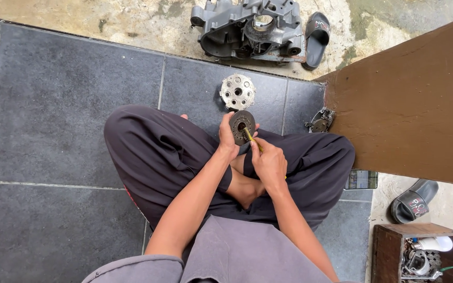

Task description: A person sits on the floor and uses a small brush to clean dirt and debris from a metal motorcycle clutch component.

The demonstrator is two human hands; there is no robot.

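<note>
Both hands work together: left hand [228,137] has its fingers closed around a dark round clutch plate [241,126], tilting it toward the right hand [269,163], whose fingers pinch a yellow-handled tool [248,134] into its centre hole.

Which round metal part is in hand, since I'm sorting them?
The dark round disc, gripped by the left hand. The silvery drilled hub lies untouched on the tiled floor beyond it.

We see an informal home repair spot: dark grey tiled floor [53,105], a grey cast-metal engine casing [250,29] at twelve o'clock, a wooden box of parts [389,251] at four o'clock.
</note>
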